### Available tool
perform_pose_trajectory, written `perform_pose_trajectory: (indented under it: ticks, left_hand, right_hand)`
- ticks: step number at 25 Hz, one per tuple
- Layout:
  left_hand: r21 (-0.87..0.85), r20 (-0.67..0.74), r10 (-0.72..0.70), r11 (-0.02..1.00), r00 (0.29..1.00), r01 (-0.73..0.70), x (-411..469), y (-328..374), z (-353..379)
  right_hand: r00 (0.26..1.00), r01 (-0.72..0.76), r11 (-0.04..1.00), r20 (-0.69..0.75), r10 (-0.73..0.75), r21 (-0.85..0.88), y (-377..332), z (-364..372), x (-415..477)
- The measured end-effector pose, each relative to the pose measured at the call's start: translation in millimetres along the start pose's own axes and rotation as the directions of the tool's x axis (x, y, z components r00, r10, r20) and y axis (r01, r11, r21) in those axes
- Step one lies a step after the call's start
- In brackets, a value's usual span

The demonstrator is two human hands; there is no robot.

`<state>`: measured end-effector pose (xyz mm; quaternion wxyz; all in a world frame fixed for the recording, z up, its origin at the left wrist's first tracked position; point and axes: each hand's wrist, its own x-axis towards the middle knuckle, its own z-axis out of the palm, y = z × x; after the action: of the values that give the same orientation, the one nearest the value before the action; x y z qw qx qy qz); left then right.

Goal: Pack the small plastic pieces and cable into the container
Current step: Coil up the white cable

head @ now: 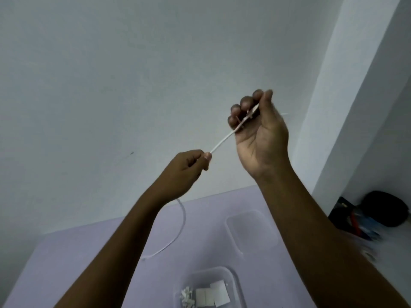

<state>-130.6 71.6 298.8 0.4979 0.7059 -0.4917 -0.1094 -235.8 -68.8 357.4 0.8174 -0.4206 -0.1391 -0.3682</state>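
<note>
A white cable runs taut between both raised hands in front of the wall. My right hand is curled around the cable's upper end, with loops or a plug partly hidden inside the fingers. My left hand pinches the cable lower down; below it the rest of the cable hangs in a curve down to the lilac table. At the bottom edge stands a clear plastic container holding several small white plastic pieces.
A clear lid lies on the table behind the container. At the right, a white shelf holds a black pouch and blurred coloured items. A white wall rises behind the table.
</note>
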Motion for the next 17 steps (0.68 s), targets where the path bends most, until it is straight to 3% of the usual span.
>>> perform_pose_trajectory:
  ticks: [1,2,3,5,7,9,12,15,17]
  left_hand:
    - [0.082,0.054,0.013,0.996,0.998,-0.017,-5.7,1.3,0.2]
    - [0.157,0.094,0.028,0.987,0.995,-0.042,-10.3,4.5,0.7]
    - [0.205,0.104,0.049,0.976,0.993,-0.069,-12.9,9.4,0.0]
    - [0.233,0.008,0.116,0.966,0.993,-0.115,-12.7,20.2,-11.3]
    - [0.172,-0.135,0.132,0.979,0.982,-0.108,-7.8,22.1,-29.4]
    - [0.000,-0.180,0.098,0.995,0.979,-0.099,-2.6,15.9,-41.2]
    - [-0.257,-0.158,0.050,0.962,0.986,-0.090,2.7,6.3,-37.0]
    - [-0.283,-0.192,0.015,0.957,0.981,-0.070,6.2,0.2,-34.5]
    - [-0.241,-0.126,-0.037,0.971,0.991,0.005,8.2,-6.6,-34.3]
  right_hand:
    - [0.987,0.157,0.950,0.006,-0.161,-0.270,1.4,-1.8,5.7]
    - [0.964,0.256,0.806,0.076,-0.256,-0.533,2.9,-5.9,9.7]
    - [0.960,0.268,0.632,0.146,-0.239,-0.727,5.6,-12.4,11.5]
    - [0.987,0.121,0.383,0.153,0.054,-0.916,12.4,-21.5,8.9]
    - [0.918,-0.082,0.327,0.056,0.392,-0.941,17.8,-22.8,-0.1]
    - [0.812,-0.268,0.445,0.047,0.581,-0.855,19.1,-11.6,-8.7]
    - [0.723,-0.531,0.661,0.122,0.679,-0.529,16.1,5.1,-7.8]
    - [0.693,-0.672,0.733,0.259,0.673,-0.105,19.0,12.7,-1.7]
    - [0.739,-0.664,0.720,0.323,0.592,0.201,24.9,18.5,2.6]
